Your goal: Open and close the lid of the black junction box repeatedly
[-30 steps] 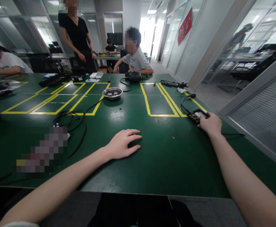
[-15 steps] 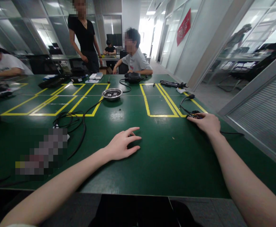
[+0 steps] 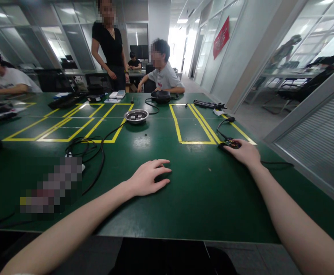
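My left hand (image 3: 148, 178) rests on the green table (image 3: 184, 202) with its fingers spread, holding nothing. Off to the right, my right hand (image 3: 245, 152) has its thumb and fingers around a small black device with thin coloured wires (image 3: 232, 144), partly hidden by the fingers. It sits low, at or near the tabletop. A black cord (image 3: 220, 130) lies just beyond it, ending in a dark plug-like end (image 3: 230, 119). Another dark cable (image 3: 278, 163) runs rightward from behind my wrist.
Ahead stands a round metal dish (image 3: 136, 116) with metal pieces in it. Coiled black cable (image 3: 82, 147) and a blurred-out object (image 3: 52, 187) lie left. Yellow tape outlines (image 3: 181, 131) mark the table. A black device (image 3: 160, 96) and a folded tripod-like object (image 3: 208, 104) are farther back; several people are beyond.
My right hand has shifted slightly left with the black device, of which more now shows. My left hand is nearly still. The standing person across the table has moved a little right.
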Action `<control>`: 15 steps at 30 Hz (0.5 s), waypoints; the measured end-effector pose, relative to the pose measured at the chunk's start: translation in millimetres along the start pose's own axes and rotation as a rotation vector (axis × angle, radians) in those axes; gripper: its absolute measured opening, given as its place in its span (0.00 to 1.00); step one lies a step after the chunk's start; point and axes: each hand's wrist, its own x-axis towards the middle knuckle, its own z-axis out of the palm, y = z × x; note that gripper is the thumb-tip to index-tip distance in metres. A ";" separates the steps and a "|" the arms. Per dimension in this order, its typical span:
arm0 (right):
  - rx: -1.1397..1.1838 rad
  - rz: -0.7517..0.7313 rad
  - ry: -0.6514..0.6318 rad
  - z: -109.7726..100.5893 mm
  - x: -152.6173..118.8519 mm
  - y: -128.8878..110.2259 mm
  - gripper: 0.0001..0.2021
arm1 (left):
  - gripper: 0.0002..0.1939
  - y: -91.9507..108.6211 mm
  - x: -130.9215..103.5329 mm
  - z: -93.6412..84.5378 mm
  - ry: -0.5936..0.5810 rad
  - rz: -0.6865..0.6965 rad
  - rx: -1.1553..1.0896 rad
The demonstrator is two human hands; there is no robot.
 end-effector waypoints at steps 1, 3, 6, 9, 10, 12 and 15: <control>0.003 0.001 -0.034 1.1 -3.3 -9.5 0.28 | 0.14 -0.1 0.1 0.3 0.000 0.000 0.000; 0.067 -0.085 -0.097 3.7 -15.2 -33.4 0.30 | 0.15 -0.5 0.3 1.1 -0.002 -0.002 0.002; 0.261 -0.332 -0.229 6.5 -47.4 -76.9 0.27 | 0.18 -0.5 0.5 1.5 0.012 0.000 0.002; 0.469 -0.726 -0.451 4.4 -90.5 -119.5 0.28 | 0.24 0.9 0.9 -0.4 0.074 0.036 0.003; 0.514 -0.845 -0.540 2.6 -104.5 -131.0 0.29 | 0.25 1.7 1.2 -1.4 0.088 0.058 -0.003; 0.560 -1.002 -0.681 -1.8 -127.6 -147.5 0.30 | 0.23 3.5 1.5 -3.4 0.072 0.102 -0.030; 0.529 -1.061 -0.734 -7.3 -144.3 -155.6 0.30 | 0.18 5.3 1.5 -4.5 0.010 0.113 -0.075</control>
